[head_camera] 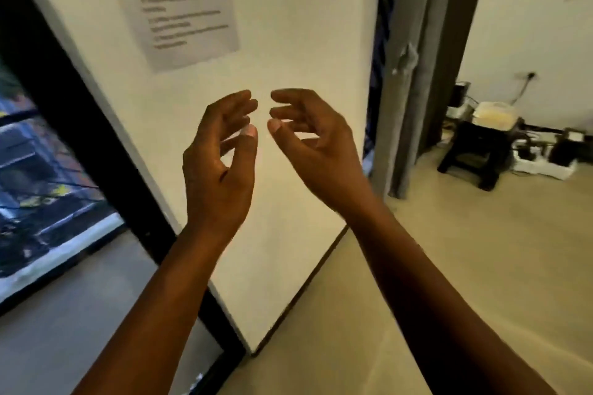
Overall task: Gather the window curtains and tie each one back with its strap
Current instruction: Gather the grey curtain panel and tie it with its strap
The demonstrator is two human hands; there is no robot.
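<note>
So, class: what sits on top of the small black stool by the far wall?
A pale, yellowish container rests on the black stool, with cables and small devices on the floor beside it. What the container holds cannot be seen; it is too blurred.

Both hands are hovering apart before the wall (288,42), left hand (221,157) beside right hand (317,151), the window (48,170) lying left, the gathered curtain (407,74) hanging right, a stool (475,151) sitting behind it.

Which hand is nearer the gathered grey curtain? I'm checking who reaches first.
Right. The right hand is raised closer to the grey curtain, though apart from it; the left hand is farther away, beside the right.
</note>
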